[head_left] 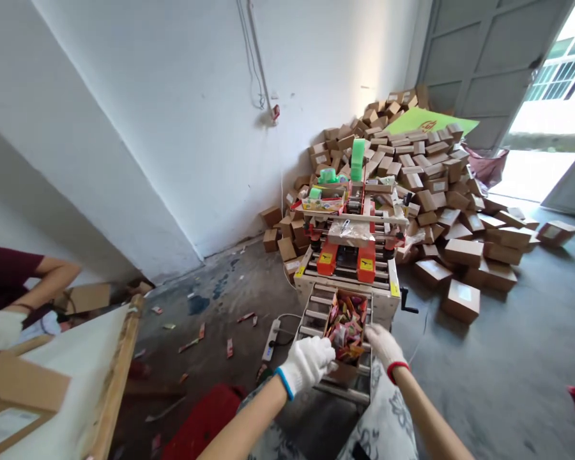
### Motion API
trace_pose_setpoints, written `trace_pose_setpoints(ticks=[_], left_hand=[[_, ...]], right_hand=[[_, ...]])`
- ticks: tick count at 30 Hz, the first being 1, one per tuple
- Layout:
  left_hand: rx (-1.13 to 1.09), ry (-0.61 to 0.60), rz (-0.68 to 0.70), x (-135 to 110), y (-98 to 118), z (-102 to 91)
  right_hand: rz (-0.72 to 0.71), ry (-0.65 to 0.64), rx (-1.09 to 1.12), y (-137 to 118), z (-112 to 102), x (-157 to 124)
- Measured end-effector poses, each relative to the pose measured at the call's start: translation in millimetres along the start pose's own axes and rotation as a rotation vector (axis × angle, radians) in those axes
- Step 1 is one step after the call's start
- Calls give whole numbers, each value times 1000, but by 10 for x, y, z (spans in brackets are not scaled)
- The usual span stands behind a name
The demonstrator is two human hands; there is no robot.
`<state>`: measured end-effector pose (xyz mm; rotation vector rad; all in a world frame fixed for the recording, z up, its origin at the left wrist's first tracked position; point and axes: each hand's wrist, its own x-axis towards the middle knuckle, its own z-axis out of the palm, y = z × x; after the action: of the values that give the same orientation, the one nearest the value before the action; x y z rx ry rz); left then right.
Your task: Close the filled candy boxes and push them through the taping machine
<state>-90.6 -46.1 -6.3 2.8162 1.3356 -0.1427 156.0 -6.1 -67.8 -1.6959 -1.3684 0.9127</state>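
An open cardboard box (345, 373) sits on the roller conveyor (311, 331) in front of me, filled with small, colourful wrapped packets (349, 322). My left hand (308, 363), in a white knit glove with a blue cuff, is closed at the box's near left edge, its fingers curled and partly hidden. At the right wall of the box is my right hand (386, 348), gloved in white with a red cuff, its fingertips against the side. Just beyond the box stands a carton-sealing machine (347, 255) with orange guides and a roll of green tape (358, 160).
Brown cartons (426, 172) form a large heap behind and right of the machine. A power strip (271, 340) and scattered packets lie on the floor at left. A co-worker's gloved hand (0, 331) is beside a white-topped table (84, 370). A black crank (409, 301) juts from the machine.
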Motion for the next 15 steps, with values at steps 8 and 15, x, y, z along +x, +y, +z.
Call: trace_pose_setpoints(ticks=[8, 15], left_hand=[[-70, 723, -294, -41, 239, 460], [-264, 643, -633, 153, 239, 601]], right_hand=[[-476, -34, -611, -784, 75, 440], [-515, -196, -910, -861, 364, 217]])
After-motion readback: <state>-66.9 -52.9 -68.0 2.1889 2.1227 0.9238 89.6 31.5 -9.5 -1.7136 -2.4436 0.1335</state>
